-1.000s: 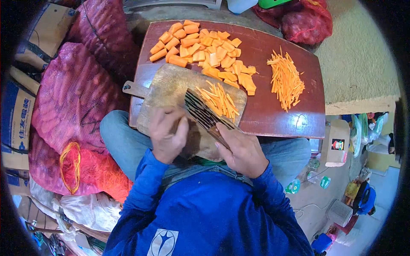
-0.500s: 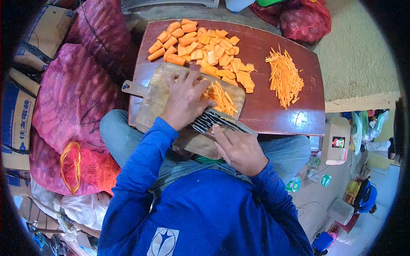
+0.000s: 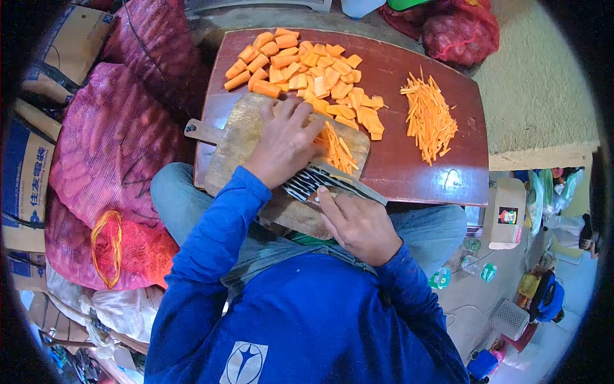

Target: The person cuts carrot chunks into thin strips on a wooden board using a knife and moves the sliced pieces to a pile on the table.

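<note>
My right hand (image 3: 361,224) is wrapped around the handle of a wide kitchen knife (image 3: 313,185), whose dark, patterned blade points left across the wooden cutting board (image 3: 230,144). With its fingers bent, my left hand (image 3: 284,137) presses down on carrot pieces on the board, just beyond the blade. Most of what lies beneath those fingers is hidden. Thin carrot strips (image 3: 339,150) spread out to the right of my left hand. The board rests tilted on the near left part of a reddish-brown table (image 3: 422,182), its handle pointing left.
Carrot chunks and flat slices (image 3: 320,73) lie behind the board. A heap of carrot strips (image 3: 428,118) sits at the table's right. Large red mesh sacks (image 3: 115,147) crowd the left side. Another mesh sack (image 3: 460,32) stands beyond the table, and a cardboard box (image 3: 508,214) at right.
My left hand has shifted slightly to the right and away from me over the carrot pieces. The knife and right hand stay almost in place.
</note>
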A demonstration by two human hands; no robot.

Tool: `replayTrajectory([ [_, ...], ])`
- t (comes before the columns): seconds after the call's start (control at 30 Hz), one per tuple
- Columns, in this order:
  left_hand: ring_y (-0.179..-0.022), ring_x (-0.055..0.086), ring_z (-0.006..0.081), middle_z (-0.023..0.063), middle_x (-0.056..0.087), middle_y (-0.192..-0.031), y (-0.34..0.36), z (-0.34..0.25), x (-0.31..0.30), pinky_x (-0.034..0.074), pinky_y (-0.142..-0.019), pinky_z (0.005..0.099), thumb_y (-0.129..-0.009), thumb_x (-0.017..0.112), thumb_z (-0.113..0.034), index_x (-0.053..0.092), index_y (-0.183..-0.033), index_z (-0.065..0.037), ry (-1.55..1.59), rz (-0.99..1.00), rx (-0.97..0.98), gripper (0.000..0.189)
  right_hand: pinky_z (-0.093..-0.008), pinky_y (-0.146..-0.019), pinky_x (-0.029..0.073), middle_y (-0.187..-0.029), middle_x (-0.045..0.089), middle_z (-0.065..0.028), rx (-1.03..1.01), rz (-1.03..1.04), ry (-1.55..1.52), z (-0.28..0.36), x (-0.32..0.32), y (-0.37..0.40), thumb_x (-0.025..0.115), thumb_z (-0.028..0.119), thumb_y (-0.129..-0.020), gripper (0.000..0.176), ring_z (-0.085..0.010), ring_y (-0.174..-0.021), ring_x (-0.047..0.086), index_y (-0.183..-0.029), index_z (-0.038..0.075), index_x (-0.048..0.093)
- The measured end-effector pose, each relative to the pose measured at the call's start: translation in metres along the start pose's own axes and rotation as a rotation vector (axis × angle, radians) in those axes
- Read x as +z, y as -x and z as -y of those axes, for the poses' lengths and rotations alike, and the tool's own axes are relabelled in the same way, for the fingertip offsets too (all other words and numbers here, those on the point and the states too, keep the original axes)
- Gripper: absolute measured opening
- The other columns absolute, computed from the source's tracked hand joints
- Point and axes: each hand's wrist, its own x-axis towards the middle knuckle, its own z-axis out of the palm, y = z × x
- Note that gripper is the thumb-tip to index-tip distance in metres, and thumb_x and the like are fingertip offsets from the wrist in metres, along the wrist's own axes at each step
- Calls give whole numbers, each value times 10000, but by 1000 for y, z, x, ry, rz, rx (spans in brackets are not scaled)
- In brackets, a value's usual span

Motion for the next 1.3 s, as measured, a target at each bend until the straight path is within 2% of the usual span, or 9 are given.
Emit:
replayTrajectory([
  [0.27, -1103, 641, 300, 82, 683, -1123, 18, -14, -16, 393, -995, 493, -821, 887, -259, 751, -1143, -112, 39, -210, -42, 379, -409, -631, 592, -954, 695, -131, 32, -72, -32, -2, -1, 6, 687, 207, -980, 494, -280, -737, 715, -1400, -43, 616],
  [0.37, -927, 671, 295, 108, 703, -964, 49, -33, -23, 474, -868, 398, -898, 842, -133, 777, -1107, -33, 188, -312, -287, 241, -425, -661, 607, -957, 736, -176, 131, -71, -191, -3, -10, 13, 726, 191, -979, 471, -334, -773, 750, -1380, -40, 643],
  [0.47, -953, 648, 296, 98, 727, -1037, 82, -52, -16, 441, -897, 435, -885, 830, -114, 760, -1144, -25, 391, -322, -496, 282, -445, -721, 622, -1022, 763, -243, 195, -179, -460, -5, -7, 21, 751, 170, -965, 463, -393, -879, 773, -1359, -52, 657],
  [0.53, -955, 645, 306, 109, 717, -1056, 89, -53, -10, 451, -878, 438, -880, 830, -113, 744, -1207, -20, 393, -323, -461, 351, -472, -788, 623, -1107, 756, -292, 329, -100, -640, -5, -5, 23, 746, 146, -973, 438, -442, -966, 765, -1349, -62, 659],
  [0.67, -1038, 613, 352, 145, 661, -1111, 90, -54, -4, 460, -930, 466, -852, 864, -147, 731, -1247, -33, 229, -148, -438, 432, -499, -826, 609, -1107, 745, -300, 358, -140, -667, -2, -9, 20, 721, 155, -996, 425, -471, -983, 749, -1360, -52, 644],
  [0.73, -1047, 605, 351, 131, 645, -1115, 89, -54, -2, 442, -922, 474, -835, 869, -170, 740, -1198, -49, 133, -58, -341, 404, -435, -965, 580, -1205, 738, -297, 473, -19, -663, -1, -18, 17, 663, 108, -1029, 407, -445, -1128, 745, -1399, -59, 634],
  [1.07, -1093, 594, 370, 157, 627, -1173, 92, -47, -2, 427, -944, 493, -822, 873, -235, 741, -1167, -59, 162, -67, -326, 409, -415, -1035, 552, -1286, 720, -293, 455, 1, -689, -1, -22, 13, 609, 93, -1064, 396, -433, -1212, 723, -1427, -64, 607],
  [1.13, -1095, 595, 376, 165, 626, -1170, 92, -45, -4, 428, -952, 490, -816, 872, -227, 742, -1152, -56, 182, -79, -315, 398, -475, -962, 575, -1237, 710, -311, 409, -65, -697, 0, -20, 13, 612, 114, -1070, 405, -489, -1155, 707, -1451, -20, 580],
  [1.3, -1086, 604, 377, 164, 635, -1171, 93, -43, 1, 430, -945, 488, -824, 874, -217, 746, -1140, -50, 178, -89, -295, 379, -478, -985, 570, -1261, 700, -323, 411, -3, -738, 8, -17, 12, 610, 132, -1076, 419, -492, -1186, 697, -1463, -22, 563],
])
